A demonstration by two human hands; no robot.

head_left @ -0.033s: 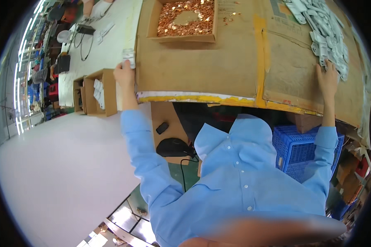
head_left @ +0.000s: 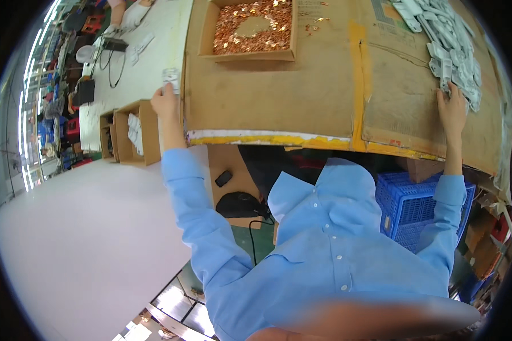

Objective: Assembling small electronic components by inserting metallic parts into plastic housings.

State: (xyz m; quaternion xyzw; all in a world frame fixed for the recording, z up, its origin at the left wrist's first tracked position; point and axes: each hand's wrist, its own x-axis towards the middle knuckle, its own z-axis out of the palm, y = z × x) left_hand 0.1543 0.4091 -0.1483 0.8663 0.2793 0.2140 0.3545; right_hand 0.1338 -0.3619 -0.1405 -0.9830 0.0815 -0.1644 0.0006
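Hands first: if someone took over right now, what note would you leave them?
Left hand holds a small pale part at the left edge of the cardboard-covered bench, above an open carton.
Right hand rests on the pile of grey parts.
Tray of copper pieces sits untouched at the back.
Done: one part in hand. Left: the grey pile.

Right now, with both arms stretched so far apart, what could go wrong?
The left hand holds a small pale part right at the cardboard-covered table's left edge, above an open cardboard box; it might slip and fall outside the box. The right hand presses on the heap of pale parts near the far right edge, so some could slide off. The tray of small copper pieces lies between the arms; a sweeping sleeve might scatter them.
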